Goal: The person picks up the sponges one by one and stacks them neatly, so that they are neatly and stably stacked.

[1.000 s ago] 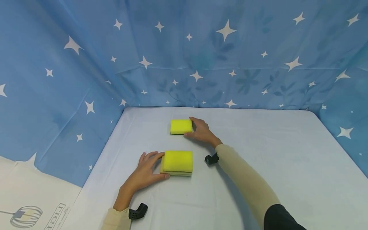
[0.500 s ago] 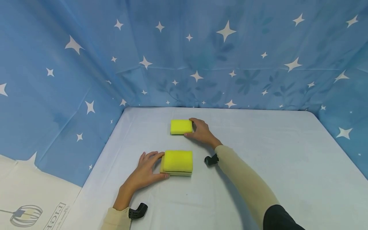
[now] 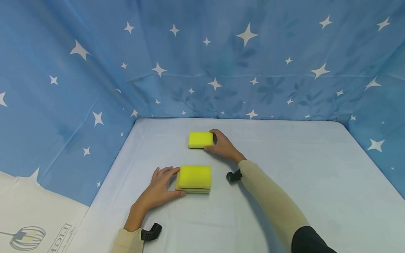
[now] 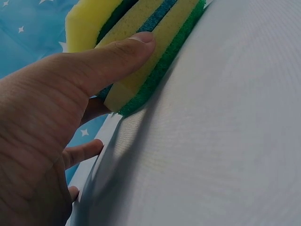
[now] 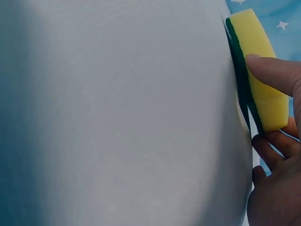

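In the head view a stack of yellow scouring sponges (image 3: 194, 177) lies left of the table's middle. My left hand (image 3: 159, 189) holds it from the left, thumb on the near side and index finger at the far corner. From the left wrist the sponges show green and blue scouring layers between yellow foam, and the left thumb (image 4: 127, 52) presses the near side. Farther back is a single yellow sponge (image 3: 200, 140) with a dark green underside. My right hand (image 3: 224, 144) pinches its right end between thumb and fingers; in the right wrist view, a thin light gap shows under the sponge (image 5: 258, 61).
A white-covered table (image 3: 300, 168) extends widely to the right of both hands. A blue star-patterned curtain (image 3: 221, 59) rises along the back and sides. Printed cream cloth (image 3: 38, 214) lies at the lower left. A black camera mount sits on each wrist.
The single sponge and the right hand have shifted very slightly to the right relative to the stack. The left hand and the stack stay in place.
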Demonstrator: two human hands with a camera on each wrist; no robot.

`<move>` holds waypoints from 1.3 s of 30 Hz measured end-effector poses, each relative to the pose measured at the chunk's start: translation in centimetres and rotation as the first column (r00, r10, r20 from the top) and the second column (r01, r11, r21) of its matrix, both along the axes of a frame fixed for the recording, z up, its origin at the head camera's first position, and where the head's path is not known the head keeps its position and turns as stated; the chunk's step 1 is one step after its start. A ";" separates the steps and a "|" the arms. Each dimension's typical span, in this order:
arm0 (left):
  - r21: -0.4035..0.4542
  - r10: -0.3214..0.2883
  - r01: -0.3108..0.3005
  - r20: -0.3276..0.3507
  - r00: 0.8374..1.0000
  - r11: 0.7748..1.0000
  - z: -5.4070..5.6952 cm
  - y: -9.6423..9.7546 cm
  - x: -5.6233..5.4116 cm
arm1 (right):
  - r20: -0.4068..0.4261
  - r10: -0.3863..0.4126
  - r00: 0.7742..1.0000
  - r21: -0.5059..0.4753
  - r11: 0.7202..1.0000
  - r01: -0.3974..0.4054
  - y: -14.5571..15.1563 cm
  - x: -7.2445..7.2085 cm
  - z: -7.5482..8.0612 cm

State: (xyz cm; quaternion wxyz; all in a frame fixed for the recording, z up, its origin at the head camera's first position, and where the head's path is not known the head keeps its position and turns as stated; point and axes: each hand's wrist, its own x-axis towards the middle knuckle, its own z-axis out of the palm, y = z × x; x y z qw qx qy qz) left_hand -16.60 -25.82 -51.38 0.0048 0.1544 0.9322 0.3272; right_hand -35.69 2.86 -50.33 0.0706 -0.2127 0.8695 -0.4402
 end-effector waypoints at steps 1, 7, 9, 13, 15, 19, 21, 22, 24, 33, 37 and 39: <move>0.001 0.001 -0.001 0.000 1.000 1.000 0.0 0.0 0.0 | 0.000 -0.003 1.000 -0.004 1.000 0.003 0.1 0.0 0.0; 0.003 0.013 -0.013 0.020 1.000 1.000 0.0 0.1 0.1 | -0.004 -0.015 1.000 0.002 1.000 0.015 0.5 -0.1 -0.1; -0.004 0.013 -0.013 0.025 1.000 1.000 0.0 0.1 0.1 | -0.005 -0.014 1.000 0.000 1.000 0.014 0.8 -0.1 0.0; -0.004 0.016 -0.016 0.031 0.999 1.000 0.1 0.1 0.1 | -0.005 -0.014 1.000 -0.018 1.000 0.013 1.1 0.1 0.2; -0.002 0.013 -0.013 0.033 0.999 1.000 0.2 0.1 0.1 | -0.004 -0.016 1.000 -0.022 1.000 0.016 1.3 0.2 0.3; 0.000 0.012 -0.012 0.037 0.999 1.000 0.3 0.1 0.1 | 0.007 -0.026 1.000 -0.026 0.999 0.026 1.7 0.5 0.5; -0.002 0.011 -0.011 0.039 0.999 1.000 0.3 0.1 0.1 | 0.008 -0.028 1.000 -0.028 0.999 0.028 1.8 0.6 0.5; -0.003 0.012 -0.011 0.040 0.999 1.000 0.3 0.1 0.1 | 0.007 -0.029 1.000 -0.029 0.999 0.029 1.9 0.7 0.6; -0.002 0.011 -0.011 0.040 0.999 1.000 0.3 0.1 0.1 | 0.002 -0.025 1.000 -0.029 0.999 0.025 2.0 0.8 0.6; 0.000 0.001 -0.001 0.038 0.999 1.000 0.3 0.1 0.0 | -0.012 -0.013 1.000 -0.006 1.000 0.013 2.3 1.7 0.7; -0.007 0.003 -0.003 0.033 0.999 1.000 0.3 0.1 0.0 | -0.031 0.001 1.000 0.001 1.000 -0.001 2.5 2.0 0.7; -0.009 0.003 -0.002 0.028 1.000 1.000 0.3 0.1 0.0 | -0.031 0.008 0.999 -0.006 1.000 -0.008 2.5 2.1 0.6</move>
